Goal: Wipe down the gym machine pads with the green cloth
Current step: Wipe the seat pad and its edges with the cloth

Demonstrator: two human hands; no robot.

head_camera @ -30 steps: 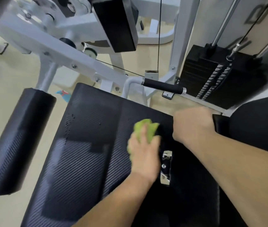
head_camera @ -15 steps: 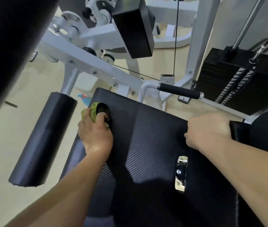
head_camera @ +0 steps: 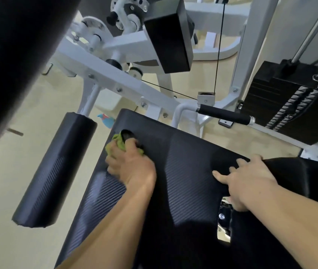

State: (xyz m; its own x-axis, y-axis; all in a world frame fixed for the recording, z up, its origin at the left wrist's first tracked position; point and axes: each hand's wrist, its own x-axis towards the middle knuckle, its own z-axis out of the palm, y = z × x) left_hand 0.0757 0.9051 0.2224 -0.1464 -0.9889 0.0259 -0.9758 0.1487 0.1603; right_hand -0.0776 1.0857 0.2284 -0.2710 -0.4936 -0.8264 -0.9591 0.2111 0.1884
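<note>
A wide black seat pad with a woven texture fills the middle of the head view. My left hand presses a crumpled green cloth against the pad's far left corner; only a bit of cloth shows past my fingers. My right hand lies flat with fingers spread on the pad's right edge, next to a second black pad. A black roller pad hangs to the left of the seat.
White machine frame crosses behind the seat, with a black block pad above. A black-grip handle sticks out at the right, a weight stack beyond it. A dark shape fills the upper left. Beige floor lies below.
My left hand swept the cloth from the seat's right middle to its far left corner, then slightly back. My right hand went from a fist to spread fingers on the pad edge.
</note>
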